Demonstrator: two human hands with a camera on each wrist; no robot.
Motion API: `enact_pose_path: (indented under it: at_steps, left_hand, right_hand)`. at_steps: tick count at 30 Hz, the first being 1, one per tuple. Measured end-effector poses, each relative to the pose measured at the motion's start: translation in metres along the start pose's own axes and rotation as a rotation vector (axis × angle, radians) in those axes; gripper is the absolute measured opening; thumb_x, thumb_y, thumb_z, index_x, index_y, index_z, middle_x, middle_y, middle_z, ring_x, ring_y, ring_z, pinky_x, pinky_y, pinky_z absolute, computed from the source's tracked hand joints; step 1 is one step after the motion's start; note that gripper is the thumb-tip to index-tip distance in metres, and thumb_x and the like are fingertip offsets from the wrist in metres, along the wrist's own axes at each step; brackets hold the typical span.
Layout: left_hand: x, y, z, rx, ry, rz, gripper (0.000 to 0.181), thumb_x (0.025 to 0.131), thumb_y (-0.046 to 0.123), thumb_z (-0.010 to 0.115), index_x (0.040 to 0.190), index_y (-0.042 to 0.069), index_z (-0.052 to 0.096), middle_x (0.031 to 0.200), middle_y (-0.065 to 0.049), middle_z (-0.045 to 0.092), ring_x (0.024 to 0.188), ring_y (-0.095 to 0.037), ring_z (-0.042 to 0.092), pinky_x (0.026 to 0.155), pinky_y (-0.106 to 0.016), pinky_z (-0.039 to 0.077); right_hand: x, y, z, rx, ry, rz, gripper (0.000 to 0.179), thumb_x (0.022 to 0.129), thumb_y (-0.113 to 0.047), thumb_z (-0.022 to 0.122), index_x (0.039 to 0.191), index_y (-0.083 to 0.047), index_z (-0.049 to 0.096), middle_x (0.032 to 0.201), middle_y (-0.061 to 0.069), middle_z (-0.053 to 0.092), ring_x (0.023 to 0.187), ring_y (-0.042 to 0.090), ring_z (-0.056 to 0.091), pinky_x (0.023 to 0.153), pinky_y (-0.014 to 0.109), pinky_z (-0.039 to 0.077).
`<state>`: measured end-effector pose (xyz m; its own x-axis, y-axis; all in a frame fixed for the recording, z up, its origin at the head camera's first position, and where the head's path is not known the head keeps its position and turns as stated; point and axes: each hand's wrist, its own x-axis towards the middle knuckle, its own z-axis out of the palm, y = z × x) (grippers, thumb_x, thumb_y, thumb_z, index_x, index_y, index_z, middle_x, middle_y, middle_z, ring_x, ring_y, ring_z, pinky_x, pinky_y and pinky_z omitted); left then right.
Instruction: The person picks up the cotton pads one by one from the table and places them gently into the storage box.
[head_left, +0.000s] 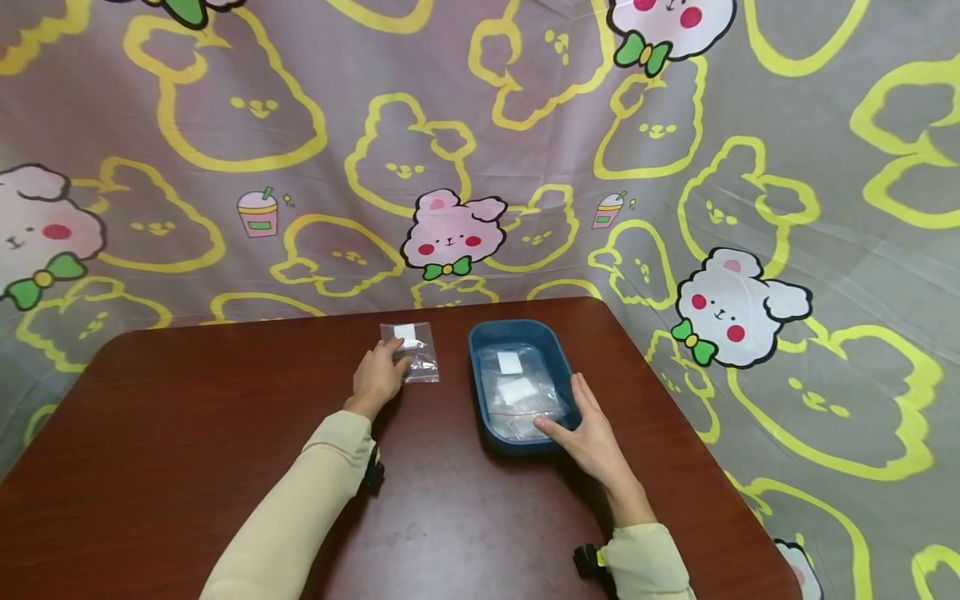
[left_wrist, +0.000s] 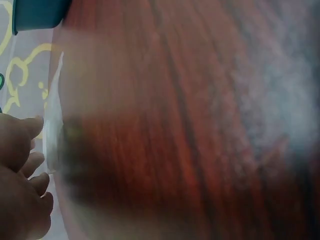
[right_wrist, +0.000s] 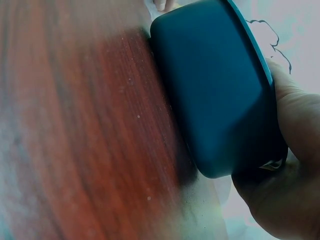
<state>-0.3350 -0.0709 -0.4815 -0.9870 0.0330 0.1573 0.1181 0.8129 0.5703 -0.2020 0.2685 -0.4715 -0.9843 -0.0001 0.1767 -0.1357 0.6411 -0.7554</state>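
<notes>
A flat clear zip bag (head_left: pixel 423 354) with a white label lies on the brown table. My left hand (head_left: pixel 377 379) reaches over its left side, fingertips at the label and thumb lower on the plastic. From the left wrist, the bag (left_wrist: pixel 53 120) shows edge-on beside the loosely bent fingers. To the right stands a dark blue plastic box (head_left: pixel 480 392) with several similar zip bags (head_left: pixel 517 392) inside. My right hand (head_left: pixel 596 433) holds the box by its near right corner, thumb over the rim and fingers along the outer side. The right wrist view shows the box's side wall (right_wrist: pixel 215 90).
The brown table (head_left: pixel 225 433) has rounded far corners. Behind it and along the right hangs a grey cloth (head_left: pixel 540 150) printed with yellow outlines and rabbit faces, close to the table's edges. Black straps with a small device (head_left: pixel 588 562) sit at the wrists.
</notes>
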Motion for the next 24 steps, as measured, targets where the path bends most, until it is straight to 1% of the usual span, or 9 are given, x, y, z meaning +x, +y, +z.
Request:
enact_pose_path:
  at_steps: [2, 9, 12, 16, 21, 24]
  left_hand:
    - [-0.0002, -0.0014, 0.0003, 0.004, -0.008, -0.007, 0.047, 0.091, 0.029, 0.059, 0.134, 0.015, 0.05, 0.139, -0.017, 0.043, 0.123, -0.045, 0.04, 0.095, -0.055, 0.037]
    - [-0.0005, -0.0059, 0.0011, 0.038, -0.04, -0.034, 0.044, 0.093, 0.025, 0.055, 0.135, 0.013, 0.049, 0.14, -0.023, 0.039, 0.124, -0.048, 0.036, 0.097, -0.058, 0.035]
    - [0.0004, -0.0065, 0.0025, 0.05, -0.051, -0.031, 0.044, 0.094, 0.025, 0.054, 0.136, 0.013, 0.048, 0.141, -0.025, 0.037, 0.125, -0.049, 0.033, 0.099, -0.057, 0.033]
    - [0.0017, -0.0071, 0.0043, 0.061, -0.05, -0.025, 0.044, 0.094, 0.024, 0.054, 0.136, 0.012, 0.048, 0.14, -0.025, 0.037, 0.126, -0.049, 0.032, 0.101, -0.056, 0.031]
    - [0.0018, -0.0087, 0.0061, 0.07, -0.058, -0.035, 0.044, 0.094, 0.025, 0.053, 0.136, 0.013, 0.048, 0.141, -0.021, 0.038, 0.13, -0.043, 0.03, 0.106, -0.051, 0.026]
    - [0.0013, -0.0093, 0.0073, 0.079, -0.06, -0.044, 0.043, 0.095, 0.025, 0.053, 0.136, 0.014, 0.049, 0.142, -0.019, 0.038, 0.131, -0.04, 0.03, 0.105, -0.051, 0.028]
  right_hand:
    - [0.0, 0.0001, 0.0007, -0.002, 0.001, -0.001, 0.106, 0.072, -0.055, 0.072, 0.148, -0.007, 0.016, 0.154, 0.005, 0.011, 0.139, 0.024, 0.013, 0.109, 0.049, 0.021]
    - [0.0006, -0.0008, 0.0026, -0.004, -0.007, 0.008, 0.105, 0.073, -0.056, 0.071, 0.149, -0.008, 0.016, 0.154, 0.005, 0.01, 0.139, 0.024, 0.012, 0.109, 0.049, 0.021]
    - [0.0007, -0.0013, 0.0019, -0.004, -0.007, 0.022, 0.106, 0.072, -0.057, 0.07, 0.149, -0.011, 0.015, 0.155, 0.004, 0.01, 0.139, 0.023, 0.012, 0.109, 0.049, 0.021]
    - [0.0007, -0.0013, 0.001, -0.006, -0.008, 0.028, 0.106, 0.072, -0.058, 0.07, 0.149, -0.012, 0.014, 0.155, 0.003, 0.009, 0.139, 0.023, 0.012, 0.109, 0.049, 0.021]
    - [0.0007, -0.0006, 0.0015, -0.006, 0.0, 0.018, 0.105, 0.072, -0.056, 0.071, 0.149, -0.009, 0.016, 0.154, 0.004, 0.01, 0.139, 0.023, 0.013, 0.109, 0.048, 0.02]
    - [0.0006, 0.0002, 0.0018, -0.009, 0.003, 0.016, 0.105, 0.073, -0.056, 0.071, 0.149, -0.007, 0.017, 0.154, 0.004, 0.011, 0.139, 0.024, 0.013, 0.109, 0.049, 0.021]
